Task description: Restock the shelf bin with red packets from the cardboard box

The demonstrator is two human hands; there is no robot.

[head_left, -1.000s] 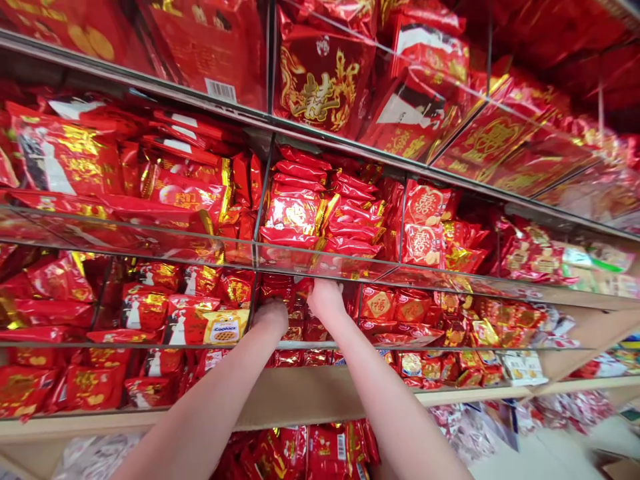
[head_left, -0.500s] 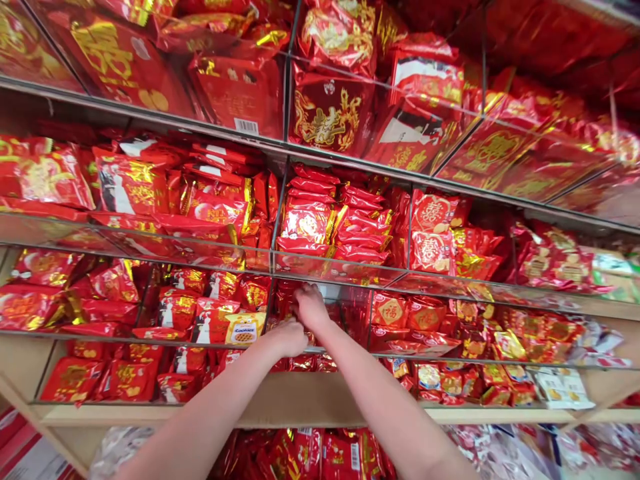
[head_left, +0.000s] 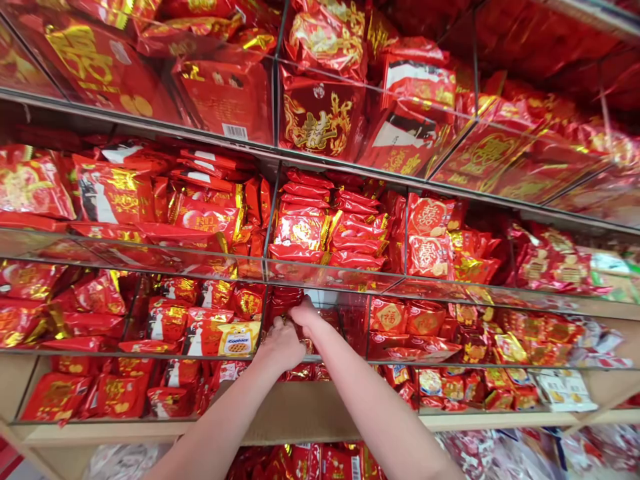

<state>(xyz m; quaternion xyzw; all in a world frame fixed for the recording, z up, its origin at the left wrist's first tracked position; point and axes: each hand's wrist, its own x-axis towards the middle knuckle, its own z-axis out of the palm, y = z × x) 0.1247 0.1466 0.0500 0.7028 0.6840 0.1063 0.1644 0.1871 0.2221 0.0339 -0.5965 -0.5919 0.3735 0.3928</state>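
Note:
My left hand [head_left: 281, 343] and my right hand [head_left: 305, 317] are close together inside a middle compartment of the lower shelf. Small shiny red packets [head_left: 286, 298] stand in a stack at the compartment's left side, right by my fingers. My left fingers are curled in at the stack's front. The right hand reaches just behind the left, its fingers bent around the packets and partly hidden. To the left, a yellow cookie packet [head_left: 239, 339] leans among red ones. A pale surface [head_left: 321, 297] shows at the back of the compartment, right of the stack.
A clear front strip [head_left: 330, 275] of the shelf above runs just over my hands. Clear dividers separate bins of red and gold packets [head_left: 300, 230]. Packets with a diamond emblem [head_left: 389, 313] fill the bin to the right. More red packets [head_left: 345, 463] lie below the wooden ledge [head_left: 300, 407].
Both hands have shifted slightly left and the right hand has lowered toward the left one. The stack of red packets now shows more above my fingers. The view has moved a little.

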